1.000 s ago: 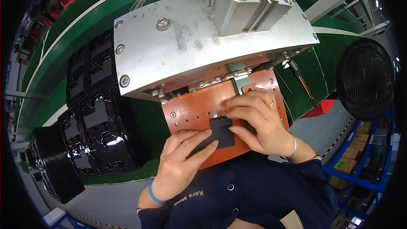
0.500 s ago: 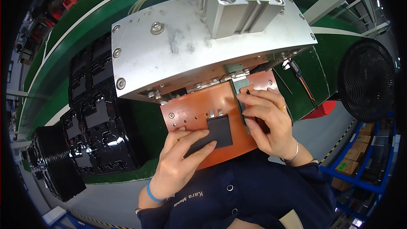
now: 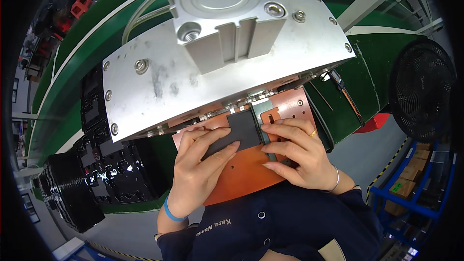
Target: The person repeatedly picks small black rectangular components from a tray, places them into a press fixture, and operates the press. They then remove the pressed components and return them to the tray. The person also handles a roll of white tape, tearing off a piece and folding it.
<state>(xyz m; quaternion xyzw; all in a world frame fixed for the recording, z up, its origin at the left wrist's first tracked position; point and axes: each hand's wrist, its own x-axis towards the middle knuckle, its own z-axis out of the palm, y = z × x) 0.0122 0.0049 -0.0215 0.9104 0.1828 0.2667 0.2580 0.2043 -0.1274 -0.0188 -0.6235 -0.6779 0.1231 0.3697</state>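
My left hand [image 3: 193,166] has its fingers and thumb on a flat dark grey pouch battery cell [image 3: 245,130]. The cell lies on an orange plate [image 3: 246,174], its far edge against the metal press [image 3: 145,94]; its tabs are hidden there. To its right runs a greenish strip [image 3: 262,108] fixed along the plate. My right hand [image 3: 304,154] rests by that strip, fingers bent and apart, the tips touching the strip and a slotted orange block [image 3: 268,117]. Nothing shows between those fingers. A silver pneumatic cylinder [image 3: 227,17] stands on top of the press.
Shiny black trays [image 3: 108,164] are stacked on the green bench to the left. Right of the press lie a caliper [image 3: 347,95] and a thin rod [image 3: 321,95]. A black fan [image 3: 421,89] stands at far right, above a blue shelf [image 3: 382,195] holding cartons.
The battery cell has slid away from me, up to the press, and its tabs have gone out of sight. My left hand moved with it. The view has shifted slightly.
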